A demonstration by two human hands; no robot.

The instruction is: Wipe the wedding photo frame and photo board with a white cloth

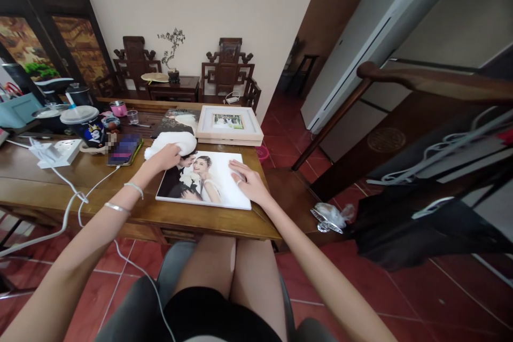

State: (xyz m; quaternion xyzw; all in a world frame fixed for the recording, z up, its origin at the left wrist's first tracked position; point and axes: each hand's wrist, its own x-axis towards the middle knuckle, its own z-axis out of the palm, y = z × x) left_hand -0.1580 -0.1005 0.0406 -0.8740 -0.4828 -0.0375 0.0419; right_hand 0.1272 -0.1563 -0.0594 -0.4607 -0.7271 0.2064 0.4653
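Observation:
A mounted wedding photo (212,184) lies flat on the wooden table in front of me, its right side mostly white. My left hand (168,156) is closed on a fluffy white cloth (176,141), which covers the photo's upper left corner. Some of the fingers are hidden by the bunched cloth. My right hand (249,181) rests on the photo's right side with its fingers stretched out flat and nothing held. Just behind the photo, a light wooden picture frame (205,132) with a small picture in it lies beside a dark photo (182,120).
A phone (125,149) on a cable, a white power strip (62,154) and a dark lidded cup (86,125) stand to the left on the table (120,192). A pink cup (118,109) stands farther back. To the right is a wooden chair (372,133) holding a plastic-wrapped bundle (331,216).

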